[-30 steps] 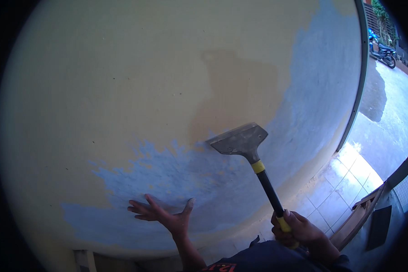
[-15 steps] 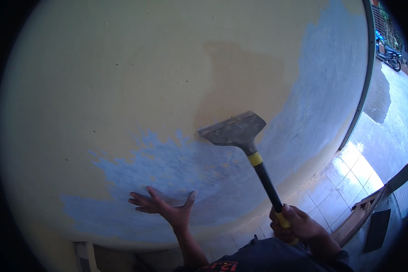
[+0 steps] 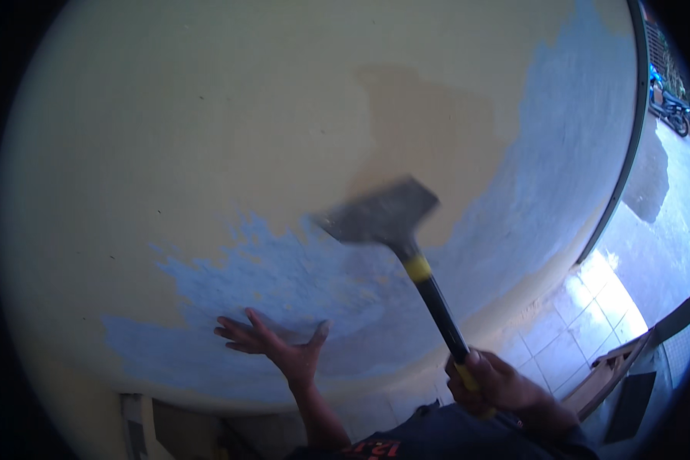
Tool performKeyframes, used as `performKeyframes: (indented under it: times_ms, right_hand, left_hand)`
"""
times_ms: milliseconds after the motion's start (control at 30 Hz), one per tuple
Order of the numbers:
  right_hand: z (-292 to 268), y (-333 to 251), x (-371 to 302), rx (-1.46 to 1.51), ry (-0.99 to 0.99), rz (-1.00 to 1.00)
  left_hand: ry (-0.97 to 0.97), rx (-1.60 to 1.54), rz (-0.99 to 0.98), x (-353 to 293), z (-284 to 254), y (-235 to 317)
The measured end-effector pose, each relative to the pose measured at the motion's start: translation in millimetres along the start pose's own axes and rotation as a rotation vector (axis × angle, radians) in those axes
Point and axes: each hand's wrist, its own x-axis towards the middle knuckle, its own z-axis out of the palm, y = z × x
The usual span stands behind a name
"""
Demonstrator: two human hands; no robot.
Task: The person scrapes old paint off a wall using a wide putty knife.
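Observation:
A long-handled scraper (image 3: 383,218) with a wide grey head and a black and yellow handle is in my right hand (image 3: 494,383), whose fingers wrap round the lower grip. The scraper's head is blurred and lies over the border between beige paint and a bluish bare patch on the wall (image 3: 284,138); whether its blade touches the wall I cannot tell. To the left and lower, my left hand (image 3: 277,346) rests with spread fingers against the bluish patch (image 3: 322,291), holding nothing.
Pale floor tiles (image 3: 563,337) run along the wall's foot at the right. A wooden frame (image 3: 609,376) and a dark panel (image 3: 631,406) are at the lower right. Beyond the wall's dark edge strip (image 3: 625,176), a motorbike (image 3: 673,111) is parked outside. A wooden post (image 3: 136,429) stands lower left.
The scraper's head has shifted left across the wall and blurred, with my right hand moving slightly left too. My left hand keeps its place on the wall. The view has shifted slightly.

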Motion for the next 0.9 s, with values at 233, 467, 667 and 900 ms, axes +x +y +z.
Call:
performKeyframes:
  times_ms: [233, 467, 667, 900]
  right_hand:
    - [-27.9, 30.0, -21.3, 0.036, 0.08, 0.091]
    - [-6.1, 11.9, 10.2, 0.021, 0.0, 0.077]
    - [7.3, -6.7, 15.4, 0.043, 0.035, 0.035]
    - [5.7, 18.3, -8.2, 0.181, 0.091, 0.151]
  left_hand:
    - [0.018, 0.05, -0.012, 0.7, 0.5, -3.1]
    - [0.015, 0.034, -0.024, -4.8, -4.1, -15.4]
    - [0.004, 0.01, -0.013, -6.4, -2.1, -6.6]
    - [-0.007, 0.014, 0.015, -7.0, -7.7, -4.7]
